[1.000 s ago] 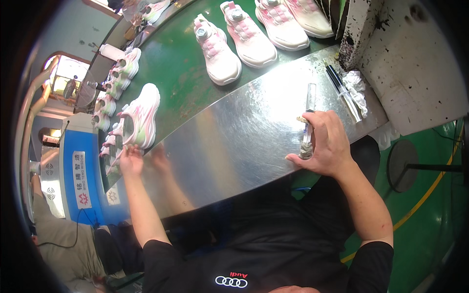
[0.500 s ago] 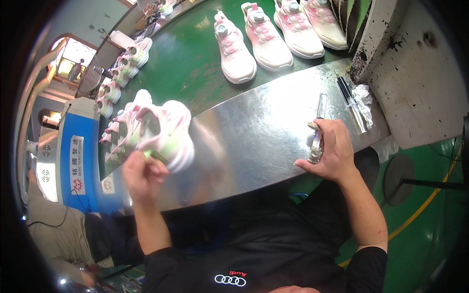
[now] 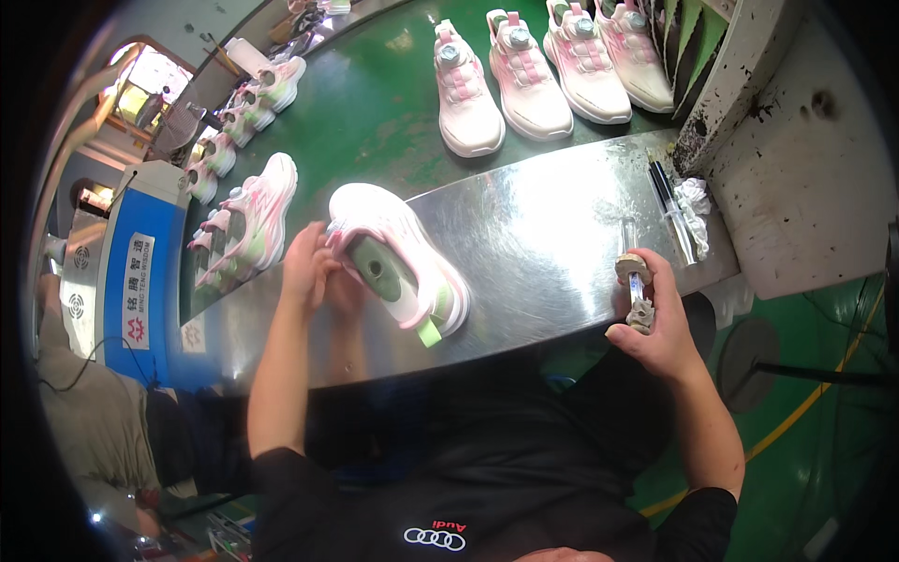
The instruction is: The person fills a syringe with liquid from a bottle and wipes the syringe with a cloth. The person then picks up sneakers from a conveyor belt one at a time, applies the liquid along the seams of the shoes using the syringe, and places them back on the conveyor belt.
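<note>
The desk [image 3: 552, 244] (a curved sheet-metal top in front of a green belt [image 3: 375, 112] carrying more shoes) bears a pink-and-white shoe [image 3: 398, 258] near its left-centre, lying on its side with the long axis running from upper left to lower right, the green-tabbed end pointing toward the lower right and the opening facing the camera. The step in hand appears to be positioning: the left hand [image 3: 314, 272] closes its grip on the shoe's upper-left end. The right hand [image 3: 655, 323], well apart at the desk's near edge, is wrapped around a small upright tool [image 3: 637, 290]; the next move probably calls for bringing tool and shoe together.
</note>
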A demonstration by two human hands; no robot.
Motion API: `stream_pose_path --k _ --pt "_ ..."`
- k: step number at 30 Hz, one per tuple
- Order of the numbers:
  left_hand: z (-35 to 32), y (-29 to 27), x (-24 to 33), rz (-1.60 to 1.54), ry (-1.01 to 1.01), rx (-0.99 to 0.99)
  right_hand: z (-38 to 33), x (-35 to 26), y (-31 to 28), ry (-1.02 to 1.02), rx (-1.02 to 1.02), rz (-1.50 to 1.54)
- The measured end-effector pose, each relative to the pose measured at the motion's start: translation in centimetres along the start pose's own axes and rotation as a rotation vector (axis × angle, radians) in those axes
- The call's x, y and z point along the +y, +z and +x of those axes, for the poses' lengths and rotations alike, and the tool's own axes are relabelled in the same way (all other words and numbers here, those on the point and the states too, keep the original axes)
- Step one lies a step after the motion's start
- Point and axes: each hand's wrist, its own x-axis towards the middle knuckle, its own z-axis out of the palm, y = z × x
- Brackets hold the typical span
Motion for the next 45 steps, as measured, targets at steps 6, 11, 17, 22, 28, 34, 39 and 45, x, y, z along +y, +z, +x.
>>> stream_pose_path --k 6,11,17,22,28,34,39,45 --pt "4.1 2.9 1.4 0.379 -0.121 -0.148 -0.5 -1.4 -0.4 0.074 0.000 0.081" --pt "3.9 7.6 3.5 0.075 -0.113 -0.408 -0.4 -2.1 -0.7 -0.086 -0.125 -0.267" --pt "-0.9 13.6 8.9 -0.157 0.177 -0.448 0.4 -3.2 -0.3 0.046 -0.060 -0.205" --pt "-6.3 10.7 8.0 -0.275 0.480 -0.389 0.0 -3.8 0.2 0.053 -0.223 -0.218" --pt "-5.6 9.9 4.3 -0.609 0.275 -0.334 -0.5 -6.7 0.3 0.197 -0.110 0.235" --pt "-6.4 10.0 3.6 -0.770 0.186 -0.442 1.8 -9.4 3.2 0.067 -0.153 0.610" --pt "-7.3 9.2 3.4 -0.678 0.178 -0.567 4.5 -13.0 4.9 -0.086 -0.410 0.861" --pt "-7.8 8.7 2.9 -0.648 0.328 -0.713 5.6 -16.2 6.5 -0.073 -0.561 0.992"
